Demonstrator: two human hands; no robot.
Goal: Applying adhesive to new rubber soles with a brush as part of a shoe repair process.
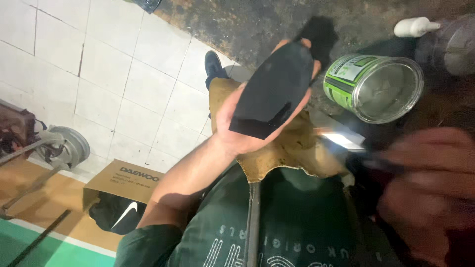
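Note:
My left hand [237, 133] lies palm up and holds a flat black piece of leather-like material [274, 91], shaped roughly like a shoe part, across its fingers. My right hand [425, 188] is blurred at the lower right and grips a dark tool or brush handle [376, 163] whose tip reaches toward the black piece. An open metal can [376, 86] with a green and white label lies tilted to the right of the left hand, its mouth facing me.
A tan leather sheet [292, 148] covers my lap. A white bottle [414, 26] stands at top right. A cardboard box [123, 180] with a black bag inside, and a machine with a wheel [69, 146], sit on the white tiled floor at left.

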